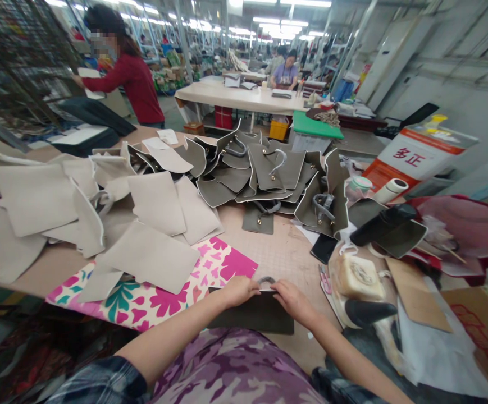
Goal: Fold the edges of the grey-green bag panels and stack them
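Observation:
At the table's near edge, close to my body, lies a dark olive bag panel (254, 315) with a pale top edge. A small grey wrapped handle (265, 280) rises from that edge. My left hand (242, 290) is closed on the top edge left of the handle, and my right hand (291, 297) grips it on the right; the fingertips are partly hidden. Beyond them is a heap of similar olive bag panels (275, 168), several with handles and brass-coloured studs. Beige bag panels (153, 252) are piled to the left, partly over a pink floral sheet (227, 264).
On the right are a black phone (323, 248), pink-handled scissors (324, 279), a block-shaped yellowish item (360, 276), a black bottle (384, 223) and a white cup (391, 191). A co-worker in red (132, 84) stands at the far left; another person (284, 72) works at a table behind.

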